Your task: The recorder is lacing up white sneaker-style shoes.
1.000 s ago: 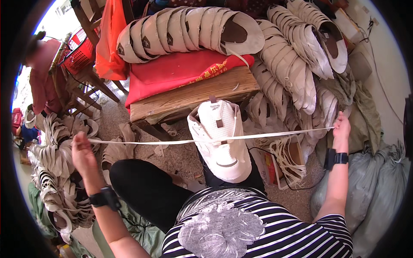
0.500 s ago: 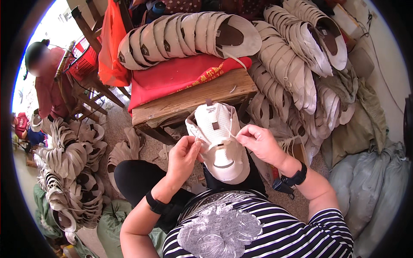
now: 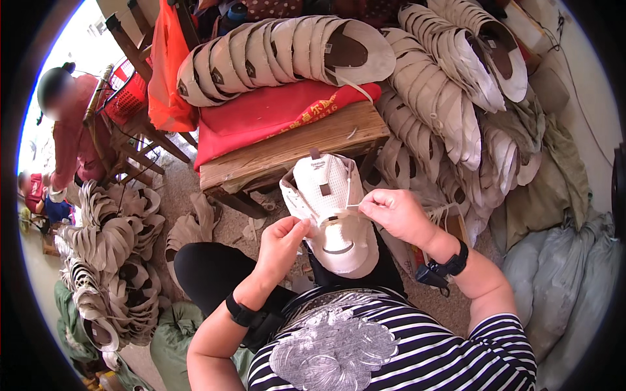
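Note:
A pale beige and white shoe upper [image 3: 337,179] with a brown tab and a small dark patch on its tongue lies over my lap, toe toward me. My right hand [image 3: 399,215] pinches a thin white shoelace [image 3: 352,206], drawn out to the right from the upper's lacing. At the upper's left edge, my left hand [image 3: 282,244] is closed, thumb against forefinger. What sits between those fingertips is too small to make out. Both wrists wear black bands.
Ahead stands a wooden bench [image 3: 293,153] with a red cloth [image 3: 261,120] and a row of nested shoe uppers [image 3: 261,58]. More uppers [image 3: 433,98] pile up at right, others [image 3: 107,228] at left. Grey sacks [image 3: 564,274] lie right. A person [image 3: 78,130] is far left.
My left hand has turned a little, its fingers less curled over the upper's edge. The right hand has barely shifted with the lace. At far left, the person has moved an arm downward.

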